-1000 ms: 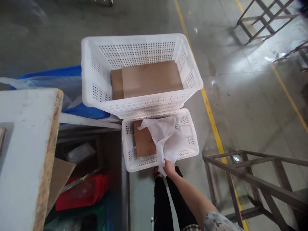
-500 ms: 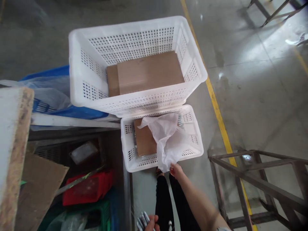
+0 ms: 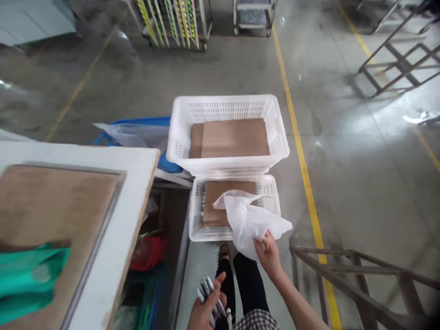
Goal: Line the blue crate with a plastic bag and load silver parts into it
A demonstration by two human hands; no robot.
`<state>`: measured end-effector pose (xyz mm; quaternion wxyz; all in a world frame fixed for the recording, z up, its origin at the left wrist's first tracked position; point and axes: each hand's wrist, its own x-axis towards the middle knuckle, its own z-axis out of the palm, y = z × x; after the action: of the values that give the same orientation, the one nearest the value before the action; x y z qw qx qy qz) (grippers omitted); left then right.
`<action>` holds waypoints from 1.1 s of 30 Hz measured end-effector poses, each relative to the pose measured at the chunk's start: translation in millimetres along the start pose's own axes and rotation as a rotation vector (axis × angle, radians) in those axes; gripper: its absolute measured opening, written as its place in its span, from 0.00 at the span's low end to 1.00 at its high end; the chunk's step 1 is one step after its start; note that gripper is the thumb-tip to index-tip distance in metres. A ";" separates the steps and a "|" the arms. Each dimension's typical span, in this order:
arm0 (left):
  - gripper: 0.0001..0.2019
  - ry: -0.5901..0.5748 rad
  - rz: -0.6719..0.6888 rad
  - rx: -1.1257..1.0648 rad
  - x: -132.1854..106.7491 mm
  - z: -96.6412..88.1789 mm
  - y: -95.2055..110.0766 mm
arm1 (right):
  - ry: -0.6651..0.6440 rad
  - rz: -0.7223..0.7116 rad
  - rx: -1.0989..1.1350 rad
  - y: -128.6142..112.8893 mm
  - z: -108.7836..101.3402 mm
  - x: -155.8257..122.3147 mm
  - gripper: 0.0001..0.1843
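Right hand (image 3: 270,256) pinched on bag (image 3: 250,222), likely light, limp and slippery, best gripped by its bunched edge, draped beyond the fingers over small crate (image 3: 195,220); left hand (image 3: 206,307) clamped on metal rods (image 3: 206,291).

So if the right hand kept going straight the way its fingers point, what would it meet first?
The right hand already grips the white sheet, fingers pointing forward. Straight on, it would probably meet the near rim of the small white basket, then the cardboard inside, though depth is unclear.
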<state>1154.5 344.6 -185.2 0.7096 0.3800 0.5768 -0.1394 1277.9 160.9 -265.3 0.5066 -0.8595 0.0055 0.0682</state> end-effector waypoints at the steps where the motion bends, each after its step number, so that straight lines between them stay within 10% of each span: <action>1: 0.31 -0.014 0.065 -0.056 -16.0 6.8 11.3 | -0.052 -0.167 -0.048 -25.6 -7.0 6.1 0.10; 5: 0.21 -0.079 0.321 -0.144 -81.7 12.2 55.5 | -0.334 -0.643 -0.160 -127.7 -15.6 23.4 0.09; 11: 0.20 0.024 0.474 0.007 -151.9 -44.2 96.4 | -1.070 -1.178 -0.448 -250.5 1.3 -1.1 0.09; 20: 0.11 -0.176 0.525 0.040 -219.8 -155.8 78.4 | -1.477 -1.256 -0.470 -306.2 44.6 -133.4 0.21; 26: 0.20 0.042 0.681 -0.309 -263.6 -273.6 25.5 | -1.422 -1.376 -0.394 -349.1 90.5 -222.3 0.14; 33: 0.26 0.277 0.715 -0.750 -321.9 -459.0 -55.6 | -0.650 -1.503 -0.311 -384.8 156.9 -274.9 0.26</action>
<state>696.9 551.2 70.3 0.7172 0.2882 0.5096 0.3780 1018.4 468.5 28.4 0.2689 -0.6320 -0.7255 -0.0433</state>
